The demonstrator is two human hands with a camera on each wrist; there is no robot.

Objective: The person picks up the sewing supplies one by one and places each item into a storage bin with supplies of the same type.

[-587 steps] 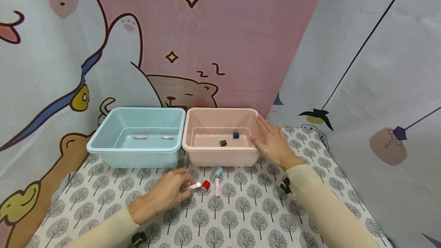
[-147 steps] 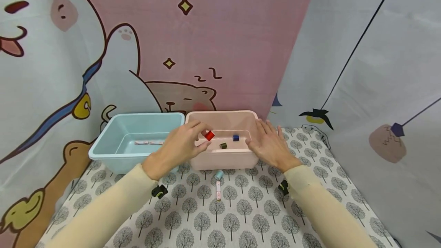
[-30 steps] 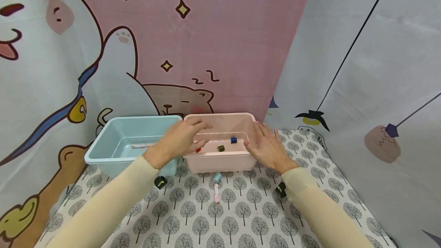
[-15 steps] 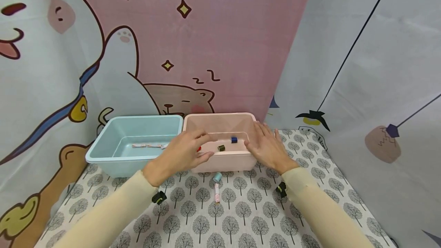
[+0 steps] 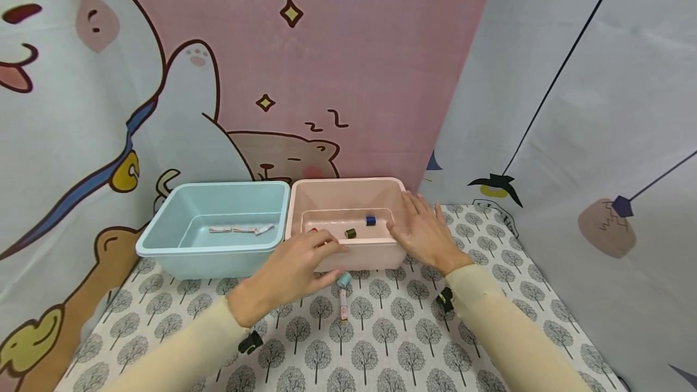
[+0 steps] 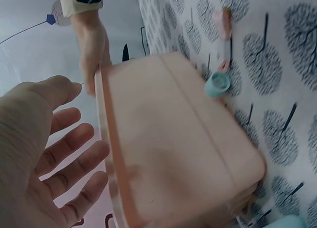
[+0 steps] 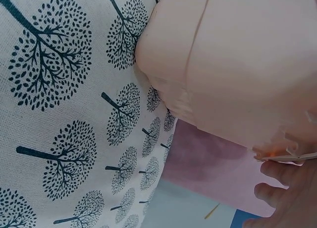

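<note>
My left hand (image 5: pixel 296 271) is in front of the pink tub (image 5: pixel 348 249), fingers loosely bent and nothing in them. Just beyond its fingertips on the cloth lies a light blue thread spool (image 5: pixel 343 280), touching or nearly touching a small pinkish-white wrapped stick (image 5: pixel 343 307). My right hand (image 5: pixel 427 235) rests with straight fingers on the tub's right rim. Inside the tub are a dark green spool (image 5: pixel 350 233), a dark blue spool (image 5: pixel 371 221) and a red spool (image 5: pixel 313 230), mostly hidden by my left hand.
A light blue tub (image 5: pixel 212 250) stands at the left against the pink one, with three small pinkish-white sticks (image 5: pixel 220 230) on its floor. A tree-print cloth (image 5: pixel 408 343) covers the table. Patterned curtains (image 5: pixel 381 65) hang behind and at the right.
Earlier my left hand held a white stick, later the red spool over the pink tub. The red spool now lies inside; the left hand has drawn back toward the front. The right hand stays.
</note>
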